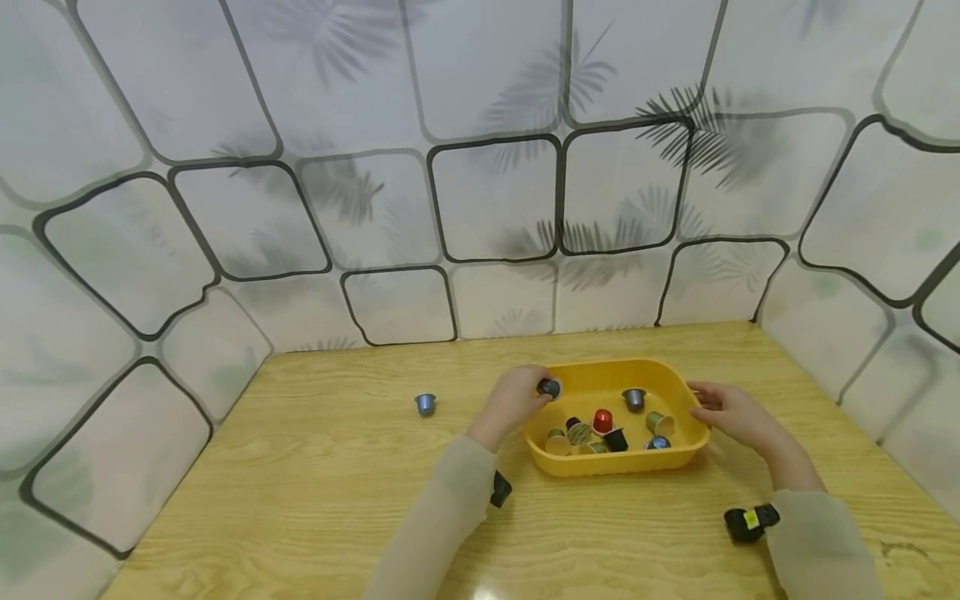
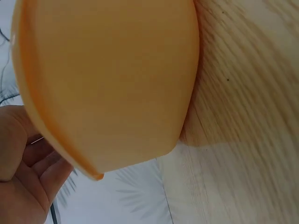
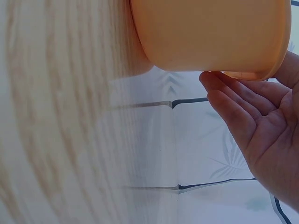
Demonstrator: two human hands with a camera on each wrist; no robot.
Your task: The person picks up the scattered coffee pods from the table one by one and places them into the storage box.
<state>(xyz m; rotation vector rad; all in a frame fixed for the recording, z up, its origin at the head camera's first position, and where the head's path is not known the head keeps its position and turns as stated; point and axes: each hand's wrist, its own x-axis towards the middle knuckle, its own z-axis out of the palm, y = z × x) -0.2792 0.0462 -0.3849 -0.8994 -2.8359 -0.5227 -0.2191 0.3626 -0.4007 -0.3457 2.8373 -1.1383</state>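
Observation:
My left hand [image 1: 513,402] pinches a dark coffee capsule [image 1: 550,388] by the left rim of a yellow tray [image 1: 611,463]. The left wrist view shows that hand [image 2: 28,163] behind the tray's rim, with the capsule hidden. Inside the tray lie several more capsules, among them a red capsule [image 1: 602,421], a black capsule [image 1: 616,440] and a grey-blue capsule [image 1: 634,399]. At the tray's right end, my right hand [image 1: 738,415] has its fingertips at the rim. In the right wrist view its fingers [image 3: 233,112] reach out fairly straight beside the tray wall.
A single blue capsule [image 1: 426,404] stands on the wooden table [image 1: 315,467], left of the tray. Patterned walls [image 1: 502,208] rise behind the table and along both sides. Dark camera mounts [image 1: 750,522] sit at both wrists.

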